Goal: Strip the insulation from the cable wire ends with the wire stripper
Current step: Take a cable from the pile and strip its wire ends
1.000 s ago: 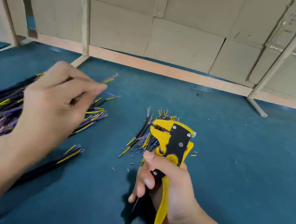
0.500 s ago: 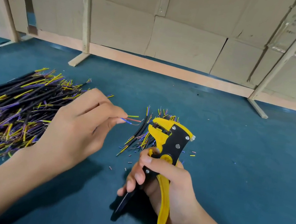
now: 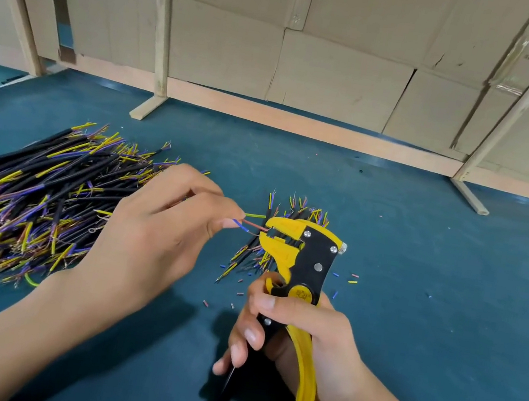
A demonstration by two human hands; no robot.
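Both hands work low over the blue table [image 3: 437, 262]. Nearest, the right hand [image 3: 300, 337] grips the handles of the yellow and black wire stripper [image 3: 302, 261], head pointing up and away. Just left of it, the left hand [image 3: 160, 236] pinches a cable between thumb and fingertips, its thin coloured wire ends [image 3: 252, 224] fanned out and reaching the stripper's open jaws. Behind the stripper lies a small pile of cables [image 3: 293, 205]; a large heap of black cables [image 3: 32, 194] lies left. Farther back stand cardboard boxes [image 3: 338, 73].
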